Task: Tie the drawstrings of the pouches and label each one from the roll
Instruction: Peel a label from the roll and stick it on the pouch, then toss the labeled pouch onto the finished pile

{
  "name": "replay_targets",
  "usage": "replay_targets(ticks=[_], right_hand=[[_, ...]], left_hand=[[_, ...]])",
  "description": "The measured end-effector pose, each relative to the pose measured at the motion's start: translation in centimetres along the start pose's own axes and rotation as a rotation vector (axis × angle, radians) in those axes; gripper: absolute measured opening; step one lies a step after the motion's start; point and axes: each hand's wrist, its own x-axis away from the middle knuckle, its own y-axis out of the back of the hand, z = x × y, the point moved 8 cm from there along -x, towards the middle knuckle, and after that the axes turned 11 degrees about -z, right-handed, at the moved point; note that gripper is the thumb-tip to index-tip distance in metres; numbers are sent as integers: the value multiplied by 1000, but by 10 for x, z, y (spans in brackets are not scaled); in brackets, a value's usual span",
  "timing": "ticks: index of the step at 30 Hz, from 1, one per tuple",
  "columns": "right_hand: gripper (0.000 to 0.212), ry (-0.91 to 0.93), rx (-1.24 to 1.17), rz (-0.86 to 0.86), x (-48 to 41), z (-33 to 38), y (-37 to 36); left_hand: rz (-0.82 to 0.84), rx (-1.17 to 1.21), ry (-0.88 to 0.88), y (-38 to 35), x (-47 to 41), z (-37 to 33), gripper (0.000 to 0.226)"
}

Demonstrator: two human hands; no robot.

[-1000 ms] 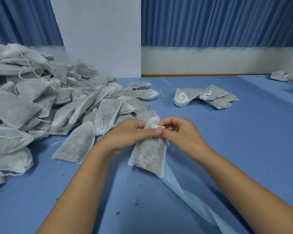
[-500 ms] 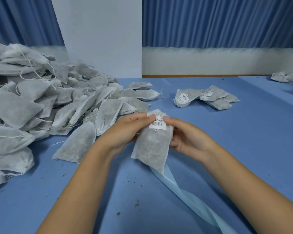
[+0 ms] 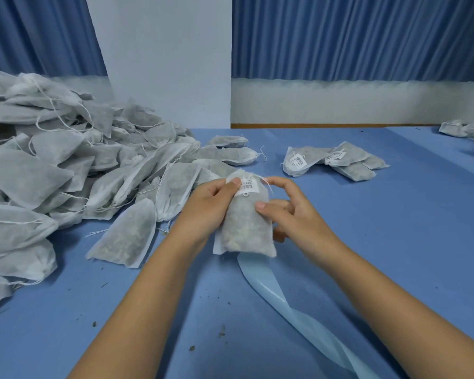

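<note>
Right hand [image 3: 293,214], dropped from white barcode label [image 3: 248,187], pinches grey nonwoven drawstring pouch [image 3: 244,231] mid-body, long axis pointing away; left hand [image 3: 208,206] grips its top, thumb on label.

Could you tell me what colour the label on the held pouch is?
The small rectangular paper label is white with black barcode print; head view.

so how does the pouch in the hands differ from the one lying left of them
The held white fabric pouch carries a barcode label; the white fabric pouch lying left shows none. The held pouch is gripped by the left hand and right hand; the other lies untouched on the blue table. Both look filled.
</note>
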Motion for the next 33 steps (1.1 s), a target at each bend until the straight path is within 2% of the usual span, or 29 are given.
replay_targets(ticks=[3,5,7,10,11,13,16,18,20,22,25,30,33], right_hand=[[50,142,-45,30,4,10,-4],[29,166,-61,-58,1,13,4],[10,123,-52,-128,-4,11,15],[8,30,-46,-184,-9,2,25],[7,13,-99,-232,-11,0,30],[23,3,-280,-346,-14,-3,40],[54,-35,-417,-377,-17,-7,49],[54,-66,-386,-346,-17,-8,45],[43,-71,-316,-300,-15,-9,35],[35,-60,-286,-253,-12,-10,27],[27,-69,-261,-217,-10,-10,21],[24,-64,-217,-140,-8,-8,13],[19,-58,-185,-87,-5,-6,5]], left_hand=[[-74,-63,2,6,-5,4,54],[-92,-61,29,12,-10,6,60],[-213,-104,3,30,-16,6,49],[-404,-465,-124,65,-25,7,22],[-431,-551,-136,73,-26,8,23],[-455,-669,-136,83,-31,14,35],[-479,-777,-127,90,-36,19,40],[-469,-814,-98,91,-38,25,35],[-447,-848,-70,91,-39,30,30],[-437,-868,-73,91,-38,32,15],[-391,-736,-70,88,-40,33,30],[-303,-77,46,67,-30,16,25],[-281,43,-34,49,-19,-5,26]])
